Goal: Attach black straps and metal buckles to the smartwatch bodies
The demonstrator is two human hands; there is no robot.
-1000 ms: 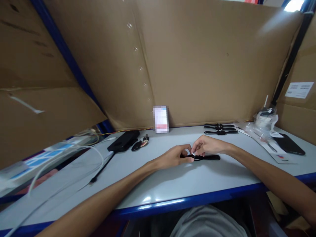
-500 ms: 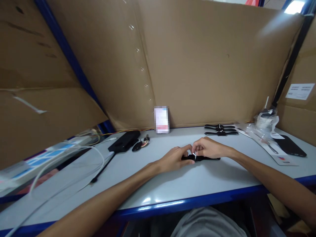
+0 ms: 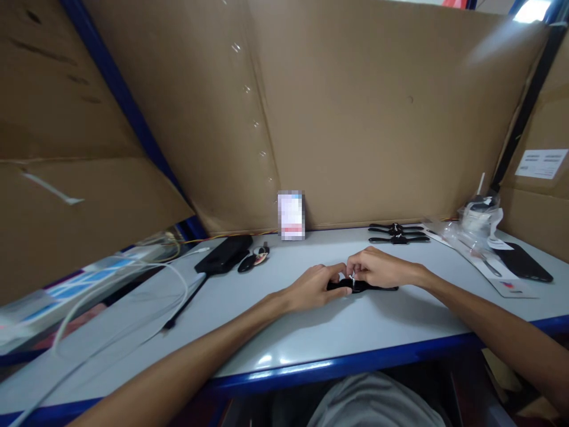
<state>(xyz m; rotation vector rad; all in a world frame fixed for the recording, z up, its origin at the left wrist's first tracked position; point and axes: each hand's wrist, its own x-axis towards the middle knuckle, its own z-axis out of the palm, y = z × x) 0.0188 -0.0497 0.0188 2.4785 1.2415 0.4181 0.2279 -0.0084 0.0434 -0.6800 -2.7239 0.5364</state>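
Below and right of centre, the black smartwatch (image 3: 363,287) lay left-to-right, left end held between the left hand (image 3: 317,287)'s thumb and fingers, middle beneath the right hand (image 3: 380,267), which pinched a whitish strip (image 3: 352,280).

Free tabletop (image 3: 311,338) nearside, watches (image 3: 399,239) behind right hand (image 3: 383,267)

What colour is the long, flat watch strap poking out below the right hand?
Black; the long, flat strap shows best in the head view.

Smooth watch strap (image 3: 383,288), glossy tabletop (image 3: 284,338), matt cardboard panel (image 3: 347,118)
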